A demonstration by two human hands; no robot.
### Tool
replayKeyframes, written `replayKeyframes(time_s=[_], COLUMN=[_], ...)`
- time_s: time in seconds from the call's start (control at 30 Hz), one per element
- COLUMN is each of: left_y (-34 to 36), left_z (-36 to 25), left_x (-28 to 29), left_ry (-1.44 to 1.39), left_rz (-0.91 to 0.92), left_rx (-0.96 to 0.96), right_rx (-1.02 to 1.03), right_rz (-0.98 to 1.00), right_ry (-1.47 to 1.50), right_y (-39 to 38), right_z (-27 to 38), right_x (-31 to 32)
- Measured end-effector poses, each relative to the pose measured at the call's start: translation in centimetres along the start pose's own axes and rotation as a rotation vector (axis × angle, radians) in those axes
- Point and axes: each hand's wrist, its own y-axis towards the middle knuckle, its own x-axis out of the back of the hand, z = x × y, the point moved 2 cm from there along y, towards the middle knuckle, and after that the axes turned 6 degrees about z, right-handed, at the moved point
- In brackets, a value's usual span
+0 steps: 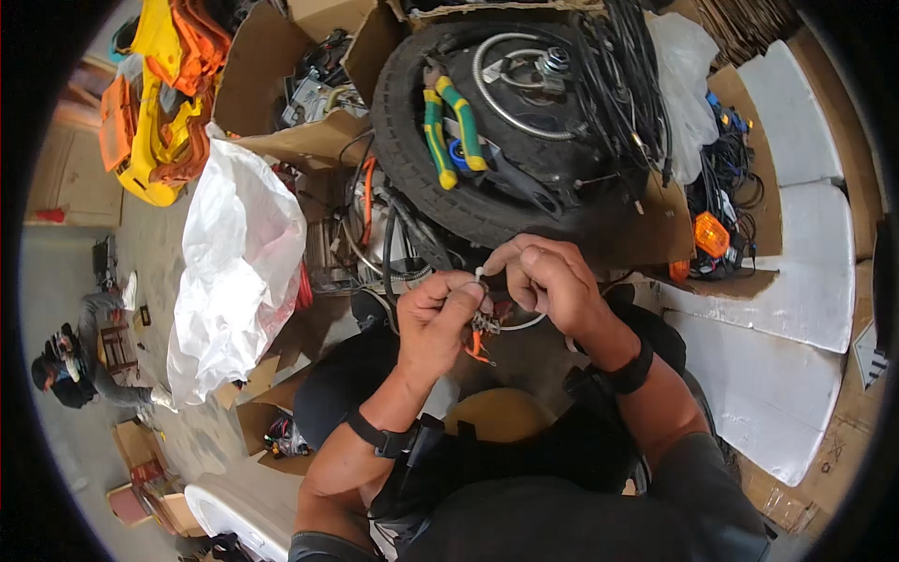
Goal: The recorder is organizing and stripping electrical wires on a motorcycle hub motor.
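Observation:
My left hand (438, 317) pinches a small wire bundle between thumb and fingers. Orange wire ends (478, 348) and several small metal terminals dangle below the thumb, and a small white piece (479, 273) pokes up above it. Close on the right is my right hand (554, 281), its fingers curled and the index fingertip at the white piece. Whether that hand grips anything is hidden. Just beyond both hands lies a black tyre (449, 211). On it rest green-and-yellow-handled pliers (449, 131) and a dark-handled tool (524, 180).
Black cables (623, 84) drape over the tyre's right side. An open box (763, 178) holds wiring and an orange lamp (711, 234). White foam panels (796, 253) stand at right. A white plastic bag (234, 262) lies left, below orange-yellow plastic parts (159, 122). Another person (84, 351) is far left.

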Motion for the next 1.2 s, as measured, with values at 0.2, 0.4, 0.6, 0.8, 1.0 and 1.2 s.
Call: replayKeyframes(time_s=[0.2,0.4,0.6,0.8,1.0,1.2], left_y=[0.1,0.1,0.3,0.2,0.2,0.1], left_z=[0.4,0.3,0.2,0.1,0.0,0.1], left_x=[0.1,0.1,0.2,0.3,0.2,0.4], left_ry=[-0.042,-0.103,-0.068,-0.036,-0.043,0.012], left_rz=[-0.007,-0.057,-0.047,-0.037,-0.031,-0.012], left_rx=[-0.014,-0.036,-0.072,-0.059,-0.064,-0.049], right_rx=[0.033,-0.097,-0.059,-0.093,-0.087,-0.06], right_rz=[0.058,0.001,0.062,0.073,0.067,0.056], right_ry=[0.016,0.062,0.014,0.021,-0.024,0.006], right_y=[-0.2,-0.2,0.0,0.0,0.0,0.0], right_z=[-0.4,-0.5,-0.9,-0.9,-0.8,-0.8], right_x=[0.2,-0.3,-0.3,-0.6,-0.5,-0.6])
